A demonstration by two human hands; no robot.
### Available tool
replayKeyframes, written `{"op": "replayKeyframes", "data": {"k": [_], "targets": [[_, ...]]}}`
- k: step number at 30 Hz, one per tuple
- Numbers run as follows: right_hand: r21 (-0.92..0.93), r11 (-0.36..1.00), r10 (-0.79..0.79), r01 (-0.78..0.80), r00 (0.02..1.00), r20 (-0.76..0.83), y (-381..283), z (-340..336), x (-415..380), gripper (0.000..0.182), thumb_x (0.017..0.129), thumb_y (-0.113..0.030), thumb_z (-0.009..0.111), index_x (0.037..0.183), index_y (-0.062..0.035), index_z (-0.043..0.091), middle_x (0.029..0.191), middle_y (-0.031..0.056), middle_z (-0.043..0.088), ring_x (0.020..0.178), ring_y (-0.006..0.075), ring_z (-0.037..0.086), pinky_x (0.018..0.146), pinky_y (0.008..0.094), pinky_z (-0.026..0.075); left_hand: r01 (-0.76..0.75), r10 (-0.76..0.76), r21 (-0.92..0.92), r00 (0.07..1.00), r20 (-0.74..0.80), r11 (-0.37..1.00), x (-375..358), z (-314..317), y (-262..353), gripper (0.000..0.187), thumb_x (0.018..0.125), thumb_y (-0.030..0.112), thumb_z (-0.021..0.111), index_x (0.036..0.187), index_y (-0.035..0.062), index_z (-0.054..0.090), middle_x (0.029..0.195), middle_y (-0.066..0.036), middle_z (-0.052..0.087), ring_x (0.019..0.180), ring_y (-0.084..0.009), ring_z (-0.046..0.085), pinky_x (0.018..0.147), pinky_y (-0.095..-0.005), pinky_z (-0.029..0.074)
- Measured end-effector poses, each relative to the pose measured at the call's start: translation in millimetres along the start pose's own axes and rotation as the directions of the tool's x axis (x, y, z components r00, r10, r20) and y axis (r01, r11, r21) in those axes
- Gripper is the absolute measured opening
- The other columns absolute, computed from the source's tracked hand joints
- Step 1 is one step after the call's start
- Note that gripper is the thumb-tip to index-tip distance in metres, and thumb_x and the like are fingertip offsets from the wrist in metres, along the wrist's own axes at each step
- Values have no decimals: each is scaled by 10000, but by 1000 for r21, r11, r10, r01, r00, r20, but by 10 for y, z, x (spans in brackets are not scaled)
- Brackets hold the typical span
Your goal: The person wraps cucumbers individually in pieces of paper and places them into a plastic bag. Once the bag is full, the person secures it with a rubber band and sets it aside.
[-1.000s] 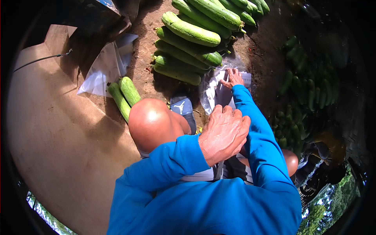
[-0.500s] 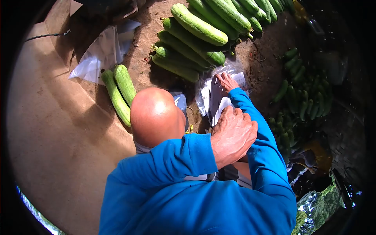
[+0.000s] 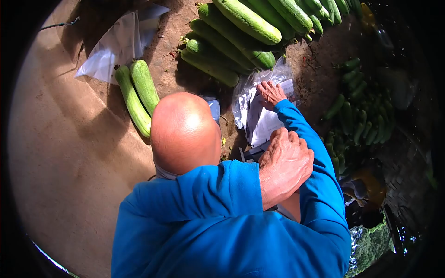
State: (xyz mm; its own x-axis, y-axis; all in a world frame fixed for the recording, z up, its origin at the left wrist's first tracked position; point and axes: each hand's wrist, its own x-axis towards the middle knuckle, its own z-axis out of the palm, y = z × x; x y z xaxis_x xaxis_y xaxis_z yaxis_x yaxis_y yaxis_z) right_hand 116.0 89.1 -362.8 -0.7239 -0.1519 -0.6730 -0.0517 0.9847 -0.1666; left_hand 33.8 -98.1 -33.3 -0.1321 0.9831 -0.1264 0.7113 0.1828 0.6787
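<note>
My right hand [image 3: 271,94] reaches forward and lies over a stack of white papers [image 3: 263,121], its fingers stretched out and apart. A clear plastic bag [image 3: 282,72] is around and under the papers on the ground. My left hand [image 3: 288,164] is closed, its knuckles up, close to my right forearm. What its curled fingers hold, if anything, is hidden beneath the hand. Just beyond the bag lie long green cucumber-like gourds [image 3: 235,44] in a row.
Two more long gourds [image 3: 134,99] lie left of my knee [image 3: 185,134]. Behind them is a clear plastic sheet or bag [image 3: 111,51]. Piles of smaller green gourds [image 3: 359,113] sit in shade at the right. Bare earth [image 3: 69,153] stretches along the left.
The view has shifted slightly. More of the papers now shows between my hands, fanned out. My right hand stays on them, and my left hand stays closed near my right forearm.
</note>
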Motion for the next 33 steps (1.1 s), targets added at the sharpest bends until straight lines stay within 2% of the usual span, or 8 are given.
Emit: {"op": "replayKeyframes", "data": {"k": [7, 10, 13, 15, 21, 23, 27, 33], "targets": [[-13, 997, -73, 73, 996, -41, -62, -127, -132, 607, 754, -309, 720, 1300, -197, 478, 1239, 123, 475, 1192, 337, 462, 836, 527, 444, -1, 1, 1, 1000, -8, 1000, -15, 13, 8, 232, 809, 198, 586, 915, -8, 599, 803, -145, 588, 789, -262, 565, 709, -407, 394], [-93, 993, -65, 68, 997, 28, -88, -94, -147, 504, 894, -291, 580, 1375, -342, 437, 1330, 61, 464, 1240, 289, 452, 814, 521, 424, 2, -3, 26, 1000, 14, 1000, -8, -3, 28, 226, 805, 198, 588, 906, -4, 596, 802, -144, 589, 785, -261, 565, 707, -406, 396], [-85, 996, 9, -15, 998, -67, -139, 73, -110, 494, 916, -271, 549, 1389, -345, 429, 1331, 58, 461, 1245, 296, 450, 819, 525, 424, -2, 2, 22, 1000, -6, 1000, -9, 14, 40, 220, 800, 202, 592, 894, 3, 594, 799, -141, 589, 782, -260, 569, 703, -404, 397], [12, 1000, 1, 0, 1000, -26, -103, 133, -1, 702, 748, -346, 724, 1379, -259, 426, 1323, 119, 462, 1204, 347, 452, 789, 534, 449, -6, 6, 15, 1000, 0, 1000, -5, 18, 37, 218, 799, 204, 593, 887, 5, 592, 798, -139, 588, 780, -258, 570, 699, -402, 397], [85, 991, 102, -101, 995, -3, -110, 304, 94, 491, 761, -308, 695, 1219, -209, 549, 1296, 76, 479, 1148, 355, 499, 726, 490, 518, -32, 31, 19, 999, 6, 999, -7, -3, 46, 215, 798, 210, 597, 874, 9, 590, 788, -134, 586, 774, -253, 572, 692, -395, 396], [69, 989, 132, -133, 991, 18, -55, 355, 92, 458, 724, -247, 708, 1170, -290, 614, 1339, 37, 447, 1198, 315, 482, 755, 461, 538, -41, 41, 8, 999, -3, 999, -5, -12, 62, 215, 797, 210, 599, 873, 9, 589, 786, -134, 586, 772, -253, 572, 691, -395, 396], [70, 992, -101, 109, 989, -110, 306, 560, 53, 345, 785, -175, 681, 1107, -287, 629, 1226, 0, 573, 1182, 290, 522, 802, 414, 563, -59, 58, 6, 998, 17, 998, -15, -59, 100, 212, 800, 209, 604, 870, 10, 586, 781, -129, 577, 773, -252, 570, 690, -392, 394], [81, 991, 98, -103, 993, 74, 487, 304, -158, 331, 769, -337, 722, 1053, -213, 605, 1029, 132, 650, 1029, 351, 636, 803, 470, 537, -80, 80, -3, 996, 50, 997, -35, -35, 116, 211, 818, 206, 590, 895, 10, 590, 797, -124, 574, 789, -254, 567, 712, -394, 397]]}}
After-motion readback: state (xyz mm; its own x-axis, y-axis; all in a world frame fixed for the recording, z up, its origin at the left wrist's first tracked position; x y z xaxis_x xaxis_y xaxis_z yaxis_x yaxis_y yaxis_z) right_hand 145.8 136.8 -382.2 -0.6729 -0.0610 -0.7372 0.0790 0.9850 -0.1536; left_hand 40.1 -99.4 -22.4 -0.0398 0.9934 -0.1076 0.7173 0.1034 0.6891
